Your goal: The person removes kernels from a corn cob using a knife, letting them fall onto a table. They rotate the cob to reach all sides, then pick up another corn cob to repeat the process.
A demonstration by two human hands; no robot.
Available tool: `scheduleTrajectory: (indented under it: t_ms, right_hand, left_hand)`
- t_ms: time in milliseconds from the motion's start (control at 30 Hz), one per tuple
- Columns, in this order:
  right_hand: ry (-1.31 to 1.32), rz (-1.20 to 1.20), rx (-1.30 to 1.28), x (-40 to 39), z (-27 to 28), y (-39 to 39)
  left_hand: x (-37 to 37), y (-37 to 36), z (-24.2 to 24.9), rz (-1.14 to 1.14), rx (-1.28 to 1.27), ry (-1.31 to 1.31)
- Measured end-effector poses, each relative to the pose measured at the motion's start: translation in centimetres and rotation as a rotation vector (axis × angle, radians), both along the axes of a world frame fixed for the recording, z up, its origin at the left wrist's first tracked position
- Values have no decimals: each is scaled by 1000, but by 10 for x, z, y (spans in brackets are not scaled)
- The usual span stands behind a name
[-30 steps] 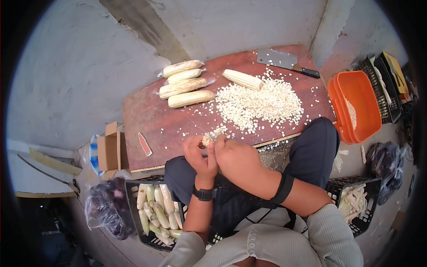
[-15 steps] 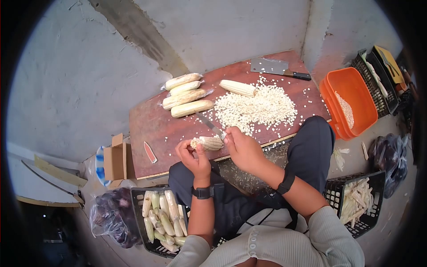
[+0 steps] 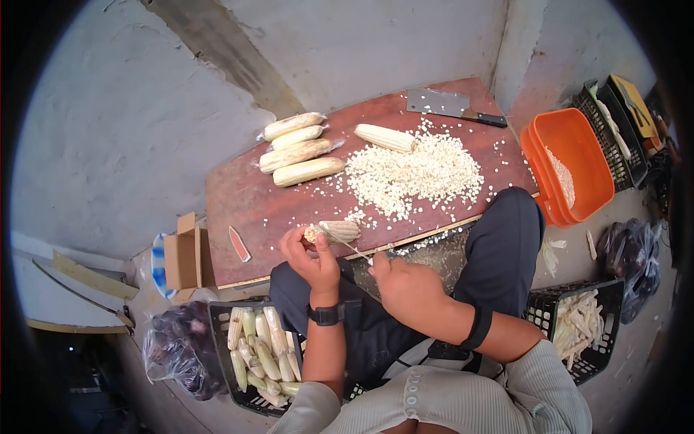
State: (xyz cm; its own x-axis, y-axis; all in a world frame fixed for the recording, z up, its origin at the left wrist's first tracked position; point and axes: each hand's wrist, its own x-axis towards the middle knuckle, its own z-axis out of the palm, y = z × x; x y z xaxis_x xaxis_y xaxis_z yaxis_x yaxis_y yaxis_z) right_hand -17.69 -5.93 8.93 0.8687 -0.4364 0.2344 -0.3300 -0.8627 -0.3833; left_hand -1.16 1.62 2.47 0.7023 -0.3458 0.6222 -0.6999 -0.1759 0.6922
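My left hand (image 3: 312,264) is closed around one end of an ear of corn (image 3: 343,230) at the table's near edge. A knife (image 3: 354,249) is in my closed right hand (image 3: 410,288), its blade slanting up and left against the ear. Loose white kernels (image 3: 412,173) are heaped on the reddish table (image 3: 242,195) beyond my hands. One bare ear of corn (image 3: 383,137) rests against the heap. Further left, several ears (image 3: 307,171) lie in a row, some in clear wrap. The knife's handle is mostly hidden in my fingers.
A cleaver (image 3: 437,103) lies at the table's far right, and a red blade-shaped piece (image 3: 239,244) at its left. An orange bin (image 3: 600,155) holds some kernels. Black crates with corn ears (image 3: 217,340) and stripped pieces (image 3: 618,340) stand beside my legs.
My right hand has come down and toward me, turning the knife so that its blade now meets the ear. The left hand still grips the corn, shifted only slightly.
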Motion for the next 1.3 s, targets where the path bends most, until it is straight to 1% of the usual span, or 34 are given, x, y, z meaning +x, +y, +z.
scheduleTrajectory:
  t_ms: [67, 167, 267, 367, 500, 567, 600, 667, 767, 867, 967, 1000, 1100, 1200, 1300]
  right_hand:
    - [-7, 18, 39, 3, 1, -2]
    - [64, 18, 148, 9, 6, -9]
    - [34, 48, 196, 16, 6, -19]
    - [58, 17, 190, 29, -2, -17]
    - [-34, 18, 180, 52, -20, -22]
    - [-104, -4, 186, 64, -20, -24]
    - [-76, 23, 210, 68, -19, -27]
    - [-14, 70, 255, 71, -20, -32]
    - [0, 49, 440, 68, -26, -41]
    - [-78, -14, 647, 69, -40, -40]
    - [-190, -137, 855, 73, -71, -46]
    - [-183, -231, 807, 70, -64, -46]
    - [-167, -234, 709, 51, -45, -43]
    - [-256, -81, 416, 38, -35, -33]
    - [-170, 14, 247, 22, -12, -19]
  left_hand:
    - [1, 1, 0, -2, 24, -40]
    - [4, 3, 2, -18, 76, -95]
    - [4, 2, 5, -37, 109, -125]
    - [2, -1, 7, -48, 111, -76]
    - [1, -4, 10, -95, 101, -51]
    - [-4, -10, 11, -107, 130, -112]
    - [-5, -12, 12, -117, 144, -146]
    - [-4, -8, 8, -83, 133, -107]
    - [-5, -13, 6, -75, 81, -94]
    - [-4, -15, 4, -84, 41, -77]
    - [-3, -10, 0, -92, 39, -21]
    - [-1, -7, -1, -93, 43, -1]
    - [7, 0, -11, -74, -30, 66]
    - [13, 1, -18, -40, -114, 111]
    - [15, 1, -19, -31, -141, 111]
